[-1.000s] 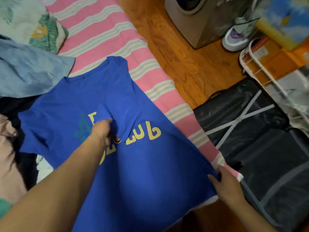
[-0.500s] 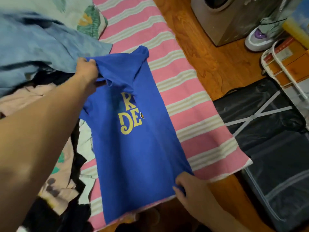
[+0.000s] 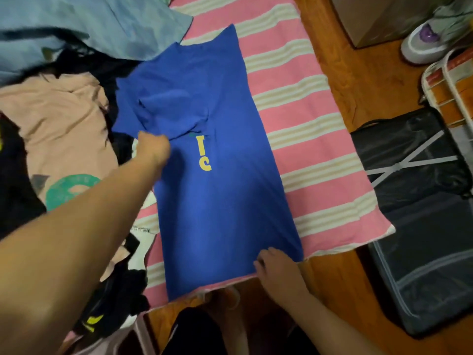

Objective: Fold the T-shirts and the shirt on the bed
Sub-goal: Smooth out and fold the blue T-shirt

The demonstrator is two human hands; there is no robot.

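Two hands grip the blue cotton T-shirt (image 3: 220,201): left hand (image 3: 153,147) pinching its folded sleeve, right hand (image 3: 275,266) its hem at the pink striped bed's (image 3: 307,119) near edge.

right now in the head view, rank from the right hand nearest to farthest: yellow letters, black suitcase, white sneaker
From the right hand:
1. yellow letters, up-left on the blue T-shirt
2. black suitcase, on the floor to the right
3. white sneaker, top right corner

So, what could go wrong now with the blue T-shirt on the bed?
1. The folded sleeve under the left hand is bunched, so the blue T-shirt may fold crooked.
2. Its hem, held by the right hand, lies at the edge of the striped bed cover; it could slip off.
3. The clothes pile touches it and may snag.
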